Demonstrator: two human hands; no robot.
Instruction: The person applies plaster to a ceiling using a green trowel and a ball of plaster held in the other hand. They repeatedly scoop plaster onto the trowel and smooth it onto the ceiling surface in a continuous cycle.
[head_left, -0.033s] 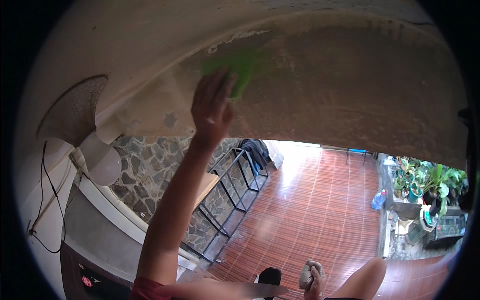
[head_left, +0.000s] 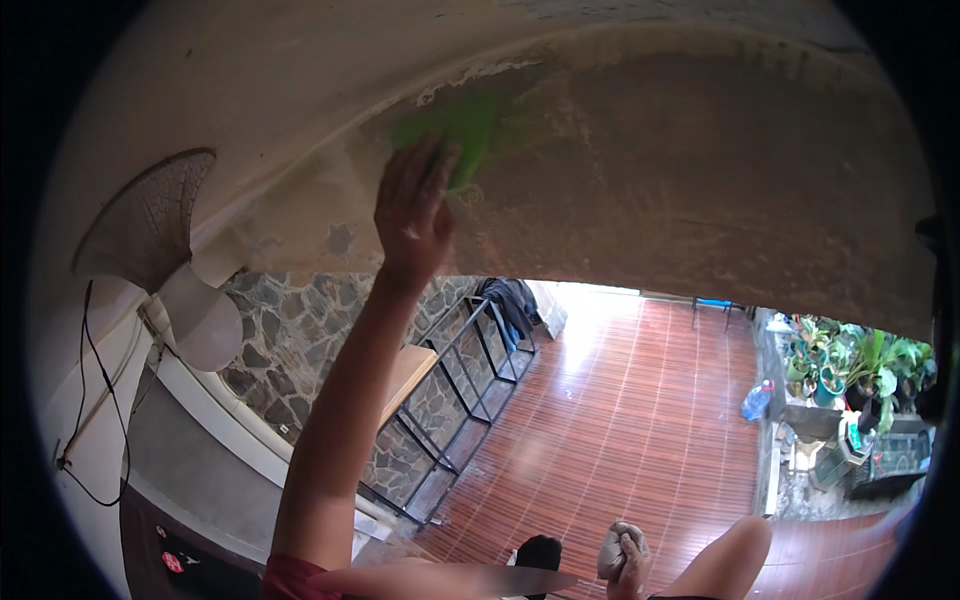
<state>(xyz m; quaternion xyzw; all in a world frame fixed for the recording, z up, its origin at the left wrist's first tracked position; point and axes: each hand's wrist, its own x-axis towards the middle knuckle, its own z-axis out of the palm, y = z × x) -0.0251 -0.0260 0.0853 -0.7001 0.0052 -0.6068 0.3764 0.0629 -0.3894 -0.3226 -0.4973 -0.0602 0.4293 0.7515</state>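
My left hand [head_left: 412, 205] is raised on an outstretched arm. Its closed fingers press a thin green plastic scraper [head_left: 468, 140], blurred by motion, against the brown plastered surface [head_left: 680, 180] overhead. Low in the picture, near my bent bare leg [head_left: 728, 562], my right hand [head_left: 630, 572] is closed around a whitish-grey lump of putty [head_left: 612, 550]. Pale smears mark both hands. The right forearm is mostly out of sight.
A wall lamp [head_left: 205, 320] with a fan-shaped shade and loose black cables [head_left: 128, 440] are at left. Below stand a black metal frame [head_left: 450, 440] and a stone-clad wall [head_left: 290, 330]. Potted plants [head_left: 860, 365] and a plastic bottle [head_left: 757, 400] are right of the red-brown floor [head_left: 610, 430].
My left hand and the green scraper have shifted slightly to the left along the plastered surface. The right hand with the putty looks the same.
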